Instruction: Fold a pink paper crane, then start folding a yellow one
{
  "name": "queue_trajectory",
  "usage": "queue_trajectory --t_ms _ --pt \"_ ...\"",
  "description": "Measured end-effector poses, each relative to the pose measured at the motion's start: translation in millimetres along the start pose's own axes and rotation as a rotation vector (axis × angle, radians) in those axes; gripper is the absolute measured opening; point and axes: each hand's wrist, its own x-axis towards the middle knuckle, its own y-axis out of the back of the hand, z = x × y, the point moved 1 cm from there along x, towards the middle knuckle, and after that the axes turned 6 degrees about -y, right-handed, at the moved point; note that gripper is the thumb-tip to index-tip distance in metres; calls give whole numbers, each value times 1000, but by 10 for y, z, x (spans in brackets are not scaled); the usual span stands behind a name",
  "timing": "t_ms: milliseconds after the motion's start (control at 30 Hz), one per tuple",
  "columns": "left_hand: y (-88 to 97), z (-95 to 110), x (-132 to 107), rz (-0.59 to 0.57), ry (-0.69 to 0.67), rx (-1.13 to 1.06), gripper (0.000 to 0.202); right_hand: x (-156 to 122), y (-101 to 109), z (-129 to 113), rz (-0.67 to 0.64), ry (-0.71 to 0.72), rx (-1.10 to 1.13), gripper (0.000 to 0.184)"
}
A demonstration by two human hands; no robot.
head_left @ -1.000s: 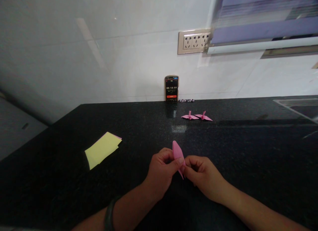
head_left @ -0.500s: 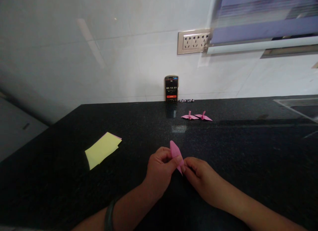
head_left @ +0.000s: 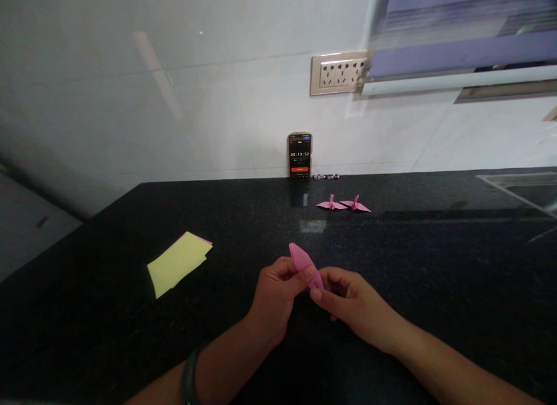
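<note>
A narrow piece of folded pink paper (head_left: 300,256) is held between both hands above the dark countertop. My left hand (head_left: 276,292) is closed on its middle, the thumb lying across the front. My right hand (head_left: 350,300) pinches its lower right end between thumb and fingers. The paper's upper end points up and to the left. Farther back stand two finished pink paper cranes (head_left: 331,204) side by side, their wings spread. My fingers hide the lower part of the folded paper.
Yellow paper sheets (head_left: 176,266) lie in a stack at the left, a pink edge showing beneath. A phone (head_left: 300,155) with a running timer leans against the wall, a beaded strap (head_left: 326,176) beside it. A socket panel (head_left: 335,74) sits on the wall above.
The folded paper has tilted further left at its top. My right hand has shifted slightly up and left, its thumb now over the paper's lower end.
</note>
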Motion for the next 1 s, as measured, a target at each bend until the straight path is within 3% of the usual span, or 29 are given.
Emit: queue_trajectory --t_ms 200,400,533,600,767,1000 --pt "-48 -28 -45 -12 8 16 11 10 -63 95 96 33 -95 30" --pt "13 16 18 55 -47 13 11 -28 -76 111 103 43 -198 29" --pt "94 65 104 179 -30 -42 12 -15 -50 147 84 -24 -194 23" --pt "104 61 126 176 18 -68 14 10 -14 160 83 -59 -148 23" --pt "44 13 80 -16 122 -28 19 53 101 112 214 -5 86 30" --pt "-7 -31 -6 -286 96 304 20 20 83 38 98 109 207 17"
